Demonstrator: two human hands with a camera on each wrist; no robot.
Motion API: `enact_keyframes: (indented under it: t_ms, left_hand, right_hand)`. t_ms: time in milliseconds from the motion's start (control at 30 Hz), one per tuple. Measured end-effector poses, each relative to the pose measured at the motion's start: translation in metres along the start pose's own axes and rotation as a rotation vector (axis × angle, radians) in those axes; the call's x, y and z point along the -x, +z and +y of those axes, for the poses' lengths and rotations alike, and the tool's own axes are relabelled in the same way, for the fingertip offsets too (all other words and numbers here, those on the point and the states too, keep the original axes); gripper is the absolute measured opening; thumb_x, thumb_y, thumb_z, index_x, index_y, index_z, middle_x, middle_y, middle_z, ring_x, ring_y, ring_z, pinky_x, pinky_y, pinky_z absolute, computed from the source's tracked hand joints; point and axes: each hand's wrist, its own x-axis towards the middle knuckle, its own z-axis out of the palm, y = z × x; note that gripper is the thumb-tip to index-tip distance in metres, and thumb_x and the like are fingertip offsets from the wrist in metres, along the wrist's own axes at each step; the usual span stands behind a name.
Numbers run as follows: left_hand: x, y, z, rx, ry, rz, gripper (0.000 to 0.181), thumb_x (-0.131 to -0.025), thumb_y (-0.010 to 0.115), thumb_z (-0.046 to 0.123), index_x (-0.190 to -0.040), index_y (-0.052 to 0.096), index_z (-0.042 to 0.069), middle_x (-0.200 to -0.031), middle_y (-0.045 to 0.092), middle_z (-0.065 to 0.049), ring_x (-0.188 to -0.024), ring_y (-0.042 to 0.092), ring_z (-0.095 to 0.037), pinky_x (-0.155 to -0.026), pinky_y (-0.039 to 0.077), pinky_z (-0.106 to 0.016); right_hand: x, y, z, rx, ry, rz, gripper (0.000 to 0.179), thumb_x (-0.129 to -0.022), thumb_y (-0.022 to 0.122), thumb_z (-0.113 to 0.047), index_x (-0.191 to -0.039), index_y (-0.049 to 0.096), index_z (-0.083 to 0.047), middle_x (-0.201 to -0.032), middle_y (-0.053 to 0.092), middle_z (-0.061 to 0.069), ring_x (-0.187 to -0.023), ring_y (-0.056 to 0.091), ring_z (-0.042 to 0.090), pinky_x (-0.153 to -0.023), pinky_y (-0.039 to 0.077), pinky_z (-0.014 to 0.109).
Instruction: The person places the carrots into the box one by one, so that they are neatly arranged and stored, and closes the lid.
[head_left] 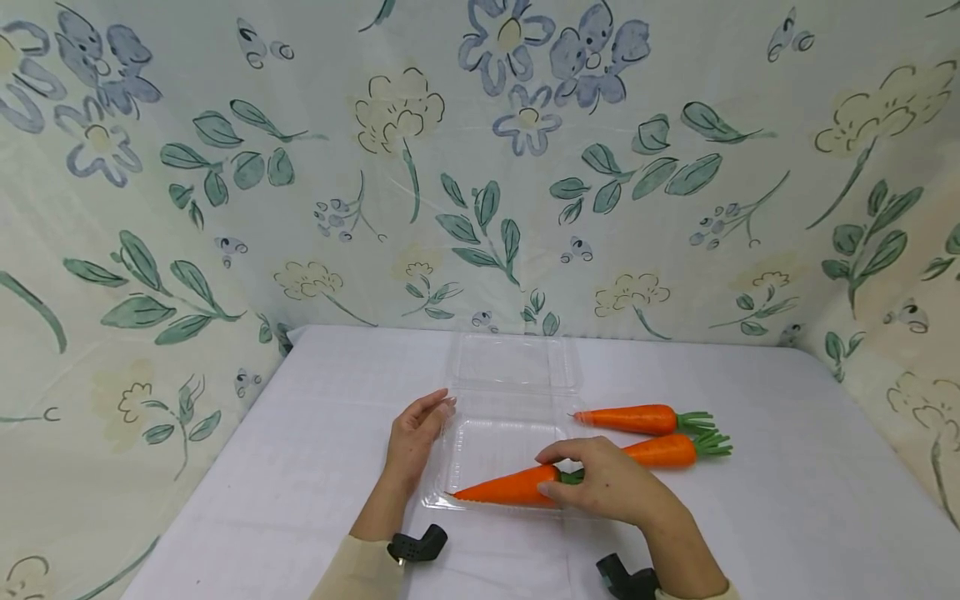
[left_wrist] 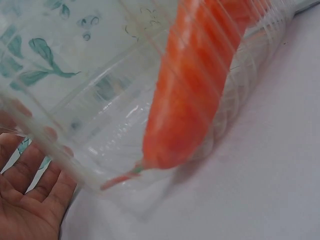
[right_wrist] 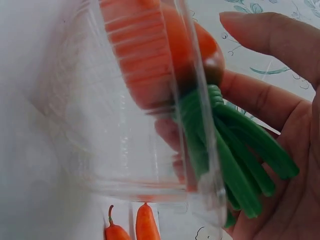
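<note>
An open clear plastic container [head_left: 495, 437] lies with its lid [head_left: 510, 367] folded back. Along its near side rests an orange carrot [head_left: 506, 487], tip to the left, green stalks [right_wrist: 240, 160] to the right. My right hand [head_left: 611, 479] holds this carrot by its stalk end, thumb and fingers around it at the container's near right corner. With my left hand [head_left: 412, 433] I grip the container's left rim. Its fingertips show through the plastic in the left wrist view. Two more carrots, a farther one [head_left: 630, 418] and a nearer one [head_left: 667, 452], lie right of the container.
A white cloth [head_left: 315, 467] covers the table. Behind it hangs a flowered fabric [head_left: 510, 250], which also runs along both sides. Black wrist devices, the left [head_left: 417, 544] and the right [head_left: 626, 577], sit near the forearms.
</note>
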Motion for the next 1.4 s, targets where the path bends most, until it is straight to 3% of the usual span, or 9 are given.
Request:
enact_keyframes:
  t_ms: [233,467,600,733,1000,1167,1400]
  left_hand:
    - [0.0,0.0,0.0,-0.002,0.004,-0.004,0.04,-0.099,0.066,0.024,-0.136,0.065,0.009,-0.131,0.072,-0.007,-0.122,0.066,-0.018,-0.091,0.052,-0.015]
    - [0.0,0.0,-0.001,0.001,0.018,-0.012,0.041,-0.101,0.064,0.025,-0.138,0.063,0.007,-0.133,0.071,-0.009,-0.121,0.067,-0.019,-0.091,0.053,-0.014]
    - [0.0,0.0,-0.001,0.001,0.007,-0.017,0.04,-0.101,0.064,0.025,-0.138,0.064,0.009,-0.132,0.071,-0.007,-0.122,0.067,-0.02,-0.091,0.052,-0.014]
    - [-0.001,0.0,0.0,0.005,0.005,-0.014,0.04,-0.1,0.065,0.025,-0.137,0.064,0.01,-0.132,0.071,-0.008,-0.122,0.067,-0.021,-0.091,0.053,-0.014]
    - [-0.001,0.0,-0.001,0.013,-0.005,-0.001,0.038,-0.1,0.066,0.025,-0.136,0.066,0.012,-0.132,0.071,-0.008,-0.123,0.066,-0.02,-0.091,0.052,-0.013]
    - [-0.002,0.0,-0.001,0.008,-0.002,-0.003,0.04,-0.1,0.066,0.027,-0.136,0.065,0.01,-0.132,0.071,-0.007,-0.124,0.066,-0.019,-0.091,0.053,-0.013]
    - [-0.002,0.0,-0.002,0.017,0.011,-0.005,0.041,-0.101,0.065,0.026,-0.137,0.064,0.007,-0.132,0.071,-0.009,-0.12,0.068,-0.016,-0.091,0.053,-0.013]
  right_hand:
    - [0.002,-0.004,0.003,-0.018,-0.001,0.041,0.037,-0.087,0.079,-0.044,-0.118,0.074,-0.024,-0.12,0.072,-0.007,-0.12,0.061,0.028,-0.1,0.053,0.058]
    - [0.017,-0.032,0.023,-0.007,0.001,0.227,0.036,-0.09,0.075,-0.048,-0.12,0.074,-0.029,-0.133,0.07,0.0,-0.122,0.062,0.032,-0.099,0.054,0.057]
    - [0.03,-0.052,0.043,0.043,0.128,0.313,0.047,-0.092,0.07,-0.055,-0.128,0.071,-0.025,-0.135,0.068,0.007,-0.125,0.058,0.035,-0.098,0.053,0.059]
    - [0.041,-0.07,0.07,0.042,0.297,0.352,0.061,-0.094,0.065,-0.057,-0.137,0.063,-0.014,-0.147,0.056,0.023,-0.131,0.048,0.046,-0.101,0.046,0.069]
    - [0.053,-0.091,0.117,0.035,0.468,0.346,0.071,-0.094,0.06,-0.063,-0.142,0.058,-0.01,-0.15,0.047,0.028,-0.128,0.042,0.048,-0.094,0.045,0.068]
    - [0.052,-0.093,0.126,0.01,0.531,0.337,0.071,-0.094,0.061,-0.063,-0.143,0.057,-0.012,-0.156,0.036,0.031,-0.133,0.034,0.053,-0.101,0.037,0.075]
    - [0.049,-0.09,0.13,0.025,0.54,0.293,0.066,-0.092,0.068,-0.057,-0.14,0.06,-0.013,-0.156,0.033,0.035,-0.136,0.028,0.057,-0.104,0.032,0.079]
